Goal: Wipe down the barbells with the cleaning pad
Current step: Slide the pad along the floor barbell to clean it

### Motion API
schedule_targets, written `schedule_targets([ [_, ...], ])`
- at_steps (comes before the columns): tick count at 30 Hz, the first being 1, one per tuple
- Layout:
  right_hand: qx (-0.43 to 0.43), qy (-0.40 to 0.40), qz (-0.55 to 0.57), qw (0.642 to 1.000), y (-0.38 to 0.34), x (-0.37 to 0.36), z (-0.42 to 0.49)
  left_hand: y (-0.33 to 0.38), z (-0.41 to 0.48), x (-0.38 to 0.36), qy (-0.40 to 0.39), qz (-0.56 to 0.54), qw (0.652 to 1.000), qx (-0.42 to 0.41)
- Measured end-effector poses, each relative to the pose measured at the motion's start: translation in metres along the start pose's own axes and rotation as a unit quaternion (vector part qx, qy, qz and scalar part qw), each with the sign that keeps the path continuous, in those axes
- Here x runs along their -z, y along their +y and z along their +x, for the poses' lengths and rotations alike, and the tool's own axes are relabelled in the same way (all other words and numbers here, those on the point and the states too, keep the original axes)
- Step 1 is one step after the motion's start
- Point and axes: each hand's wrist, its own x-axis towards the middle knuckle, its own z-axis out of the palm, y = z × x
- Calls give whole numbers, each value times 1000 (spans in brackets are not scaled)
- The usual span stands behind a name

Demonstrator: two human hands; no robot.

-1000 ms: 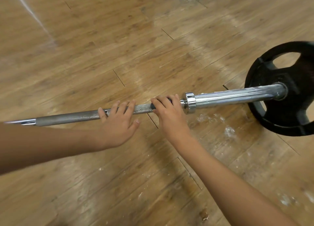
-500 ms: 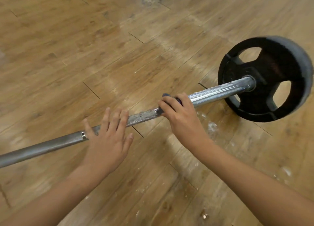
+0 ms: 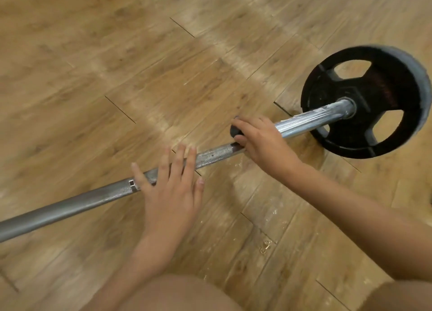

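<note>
The barbell (image 3: 93,200) lies on the wood floor (image 3: 117,65), running from the left edge, where its end gets cut off, up to the black weight plate (image 3: 364,100) at the right, whose rim is blurry. The right hand (image 3: 261,140), right of centre, is curled round the bar and a dark cleaning pad (image 3: 233,130), which is mostly hidden under the fingers with just a corner poking out. The left hand (image 3: 170,189) lies flat across the knurled shaft mid-frame, fingers straight, gripping nothing

Under me I see a worn light-brown wood-plank floor (image 3: 145,60), boards laid diagonally, marked with pale scuffs (image 3: 224,46) and scattered white specks (image 3: 275,211).
</note>
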Motion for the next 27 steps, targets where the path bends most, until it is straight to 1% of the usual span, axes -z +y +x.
schedule_targets([
  [1, 4, -17, -7, 1000, -2, 4, 2, -1, -1, 1, -5, -1, 1000, 0],
  [4, 61, -48, -38, 996, -4, 14, -14, -5, -1, 0, -12, 8, 1000, -14],
  [7, 58, -98, -31, 993, 0, 22, -1, -11, -2, -5, -5, 59, 998, -34],
  [9, 58, -106, -24, 992, 4, 20, 15, -13, -2, -9, 14, 81, 996, -45],
  [11, 75, -90, -14, 993, 8, 12, 18, -13, -3, -11, 35, 85, 995, -51],
  [13, 91, -51, 17, 994, 9, 6, 6, -15, -2, -10, 42, 87, 994, -52],
  [16, 121, -5, 20, 992, 9, 1, -19, -17, -1, -8, 18, 98, 993, -55],
  [19, 162, 14, -14, 987, 16, -6, -42, -21, -4, 0, -1, 76, 995, -62],
  [21, 179, 18, -10, 984, 22, -7, -38, -30, -4, 4, -7, 67, 994, -90],
  [23, 159, 25, 34, 986, 24, -9, -17, -31, -6, 7, -11, 89, 991, -100],
  [25, 124, 31, 63, 990, 22, -11, 5, -17, -6, 7, -9, 92, 994, -61],
  [27, 124, 28, 46, 991, 20, -14, 3, 3, 4, 3, -7, 81, 996, -30],
])
